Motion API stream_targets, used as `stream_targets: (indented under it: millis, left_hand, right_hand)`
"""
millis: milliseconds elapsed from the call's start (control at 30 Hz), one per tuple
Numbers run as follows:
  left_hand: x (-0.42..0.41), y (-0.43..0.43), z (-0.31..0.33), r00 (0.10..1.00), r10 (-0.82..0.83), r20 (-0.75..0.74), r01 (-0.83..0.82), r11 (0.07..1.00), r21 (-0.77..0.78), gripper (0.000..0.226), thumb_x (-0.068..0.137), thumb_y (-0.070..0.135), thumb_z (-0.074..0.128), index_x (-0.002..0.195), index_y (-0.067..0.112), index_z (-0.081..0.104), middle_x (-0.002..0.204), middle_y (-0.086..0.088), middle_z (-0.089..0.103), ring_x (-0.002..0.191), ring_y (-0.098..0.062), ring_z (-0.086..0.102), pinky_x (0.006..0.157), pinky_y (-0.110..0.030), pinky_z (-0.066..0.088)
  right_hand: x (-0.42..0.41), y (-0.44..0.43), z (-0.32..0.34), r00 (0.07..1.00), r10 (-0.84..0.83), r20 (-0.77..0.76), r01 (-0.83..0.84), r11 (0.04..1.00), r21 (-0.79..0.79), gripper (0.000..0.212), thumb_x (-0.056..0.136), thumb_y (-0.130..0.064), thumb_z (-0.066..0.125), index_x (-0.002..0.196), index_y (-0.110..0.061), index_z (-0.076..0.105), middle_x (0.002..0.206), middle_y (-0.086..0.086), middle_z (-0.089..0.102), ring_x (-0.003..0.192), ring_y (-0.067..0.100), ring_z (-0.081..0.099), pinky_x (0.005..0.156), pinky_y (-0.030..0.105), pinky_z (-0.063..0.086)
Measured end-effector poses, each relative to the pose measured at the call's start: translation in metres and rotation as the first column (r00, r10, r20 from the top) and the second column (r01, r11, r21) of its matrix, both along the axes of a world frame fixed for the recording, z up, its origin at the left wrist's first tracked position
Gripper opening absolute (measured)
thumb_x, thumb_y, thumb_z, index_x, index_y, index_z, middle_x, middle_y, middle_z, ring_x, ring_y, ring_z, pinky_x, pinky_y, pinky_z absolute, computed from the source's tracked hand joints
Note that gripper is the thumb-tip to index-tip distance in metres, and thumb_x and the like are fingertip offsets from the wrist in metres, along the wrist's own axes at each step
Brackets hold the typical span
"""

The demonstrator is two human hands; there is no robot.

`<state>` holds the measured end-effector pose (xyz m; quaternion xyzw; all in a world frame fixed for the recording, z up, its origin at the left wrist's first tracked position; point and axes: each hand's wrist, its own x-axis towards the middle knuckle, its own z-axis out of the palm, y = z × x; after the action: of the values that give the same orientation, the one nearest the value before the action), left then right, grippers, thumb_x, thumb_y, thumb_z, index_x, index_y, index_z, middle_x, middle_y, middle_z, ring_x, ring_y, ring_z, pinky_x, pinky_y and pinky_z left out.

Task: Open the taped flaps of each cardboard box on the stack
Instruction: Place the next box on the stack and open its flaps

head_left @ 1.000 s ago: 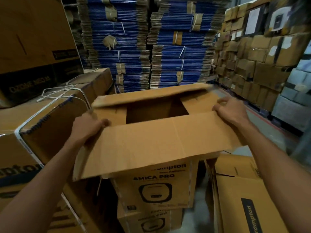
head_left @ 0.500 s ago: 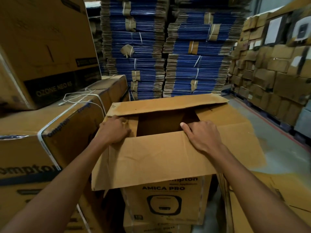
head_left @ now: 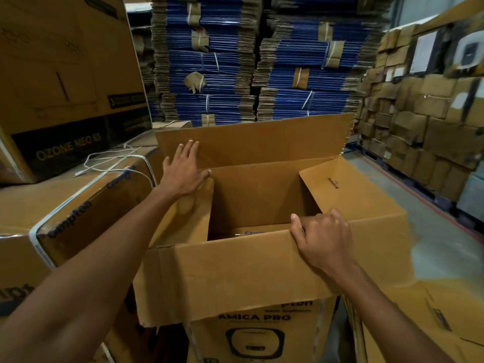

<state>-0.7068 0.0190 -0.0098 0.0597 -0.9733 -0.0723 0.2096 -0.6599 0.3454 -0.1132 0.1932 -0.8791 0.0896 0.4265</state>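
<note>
A brown cardboard box (head_left: 251, 323) marked AMICA PRO stands in front of me with its top wide apart. The far flap (head_left: 262, 140) stands upright. My left hand (head_left: 183, 171), fingers straight, presses the left inner flap (head_left: 183, 218) and touches the far flap. The right inner flap (head_left: 348, 189) slopes outward. My right hand (head_left: 322, 239) curls its fingers over the top edge of the near flap (head_left: 222, 279), which hangs down toward me. Something printed lies at the bottom inside.
Strapped boxes (head_left: 65, 218) with a white cord stand at my left, a big OZONE NEO box (head_left: 68, 100) on top. Bundles of flat blue cartons (head_left: 256, 74) rise behind. A wall of brown boxes (head_left: 424, 113) lines the right. Flat cardboard (head_left: 432, 323) lies at lower right.
The far flap has swung up to upright. My left hand has moved forward onto the left inner flap. The near flap has folded further down under my right hand.
</note>
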Motion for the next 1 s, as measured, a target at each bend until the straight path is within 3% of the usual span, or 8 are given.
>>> stream_targets:
  millis: [133, 267, 400, 633, 767, 900, 1000]
  left_hand:
    - [-0.035, -0.017, -0.004, 0.991, 0.03, 0.129, -0.029, 1.0, -0.009, 0.091, 0.098, 0.064, 0.045, 0.163, 0.019, -0.001, 0.171, -0.005, 0.001, 0.157, -0.029, 0.0, 0.122, -0.064, 0.006]
    - [-0.054, -0.023, -0.025, 0.97, 0.028, 0.242, -0.025, 1.0, -0.017, 0.081, 0.097, 0.067, 0.043, 0.158, 0.02, 0.018, 0.167, -0.008, 0.021, 0.153, -0.032, 0.018, 0.119, -0.068, 0.012]
    - [-0.066, -0.027, -0.041, 0.95, 0.089, 0.299, -0.076, 0.996, -0.057, 0.082, 0.093, 0.076, 0.038, 0.156, 0.025, 0.026, 0.165, -0.01, 0.028, 0.152, -0.034, 0.023, 0.118, -0.07, 0.008]
    - [-0.047, -0.012, -0.039, 0.928, 0.113, 0.355, -0.1, 0.993, -0.057, 0.107, 0.088, 0.081, 0.043, 0.163, 0.021, -0.005, 0.171, -0.006, -0.01, 0.156, -0.036, -0.007, 0.12, -0.066, -0.001]
    - [-0.016, 0.004, -0.047, 0.885, 0.119, 0.45, -0.071, 0.99, -0.121, 0.108, 0.089, 0.074, 0.052, 0.163, 0.02, -0.005, 0.169, -0.01, -0.016, 0.154, -0.041, -0.014, 0.12, -0.063, -0.005]
    - [0.021, 0.016, -0.046, 0.875, 0.123, 0.469, -0.099, 0.992, -0.076, 0.089, 0.096, 0.059, 0.055, 0.163, 0.022, 0.008, 0.17, -0.009, -0.009, 0.153, -0.047, -0.011, 0.121, -0.065, -0.003]
    - [0.043, 0.02, -0.039, 0.917, 0.109, 0.384, -0.135, 0.99, 0.043, 0.077, 0.097, 0.047, 0.059, 0.159, 0.02, 0.024, 0.168, -0.011, 0.016, 0.15, -0.05, 0.014, 0.121, -0.066, 0.011]
  right_hand:
    - [-0.007, 0.0, -0.004, 0.998, 0.023, -0.062, -0.024, 1.0, -0.014, 0.055, 0.099, -0.035, 0.039, 0.051, -0.018, 0.062, 0.045, 0.001, 0.054, 0.04, 0.02, 0.045, 0.064, 0.036, 0.044]
    - [-0.013, 0.0, -0.006, 0.996, 0.027, -0.081, -0.027, 1.0, -0.007, 0.053, 0.098, -0.033, 0.04, 0.052, -0.019, 0.061, 0.046, 0.0, 0.055, 0.04, 0.019, 0.047, 0.062, 0.034, 0.041]
    - [-0.019, -0.002, -0.008, 0.997, 0.03, -0.069, -0.031, 1.0, -0.003, 0.054, 0.099, -0.034, 0.038, 0.054, -0.018, 0.063, 0.048, 0.001, 0.058, 0.043, 0.021, 0.05, 0.063, 0.036, 0.041]
    - [-0.021, -0.005, -0.005, 0.997, 0.034, -0.072, -0.036, 0.999, -0.039, 0.056, 0.099, -0.033, 0.038, 0.049, -0.018, 0.059, 0.046, 0.001, 0.055, 0.041, 0.021, 0.048, 0.063, 0.035, 0.04]
    - [-0.019, -0.004, -0.003, 0.998, 0.048, -0.043, -0.049, 0.998, -0.03, 0.057, 0.1, -0.034, 0.036, 0.05, -0.018, 0.059, 0.047, 0.001, 0.056, 0.041, 0.021, 0.048, 0.066, 0.037, 0.042]
    - [-0.018, -0.005, 0.0, 0.998, 0.061, -0.019, -0.061, 0.998, -0.024, 0.057, 0.101, -0.036, 0.033, 0.05, -0.021, 0.054, 0.046, 0.0, 0.053, 0.041, 0.019, 0.042, 0.069, 0.038, 0.043]
    - [-0.014, -0.005, 0.0, 0.998, 0.055, -0.01, -0.055, 0.998, -0.042, 0.058, 0.101, -0.037, 0.032, 0.051, -0.022, 0.055, 0.046, 0.0, 0.053, 0.042, 0.015, 0.032, 0.07, 0.039, 0.044]
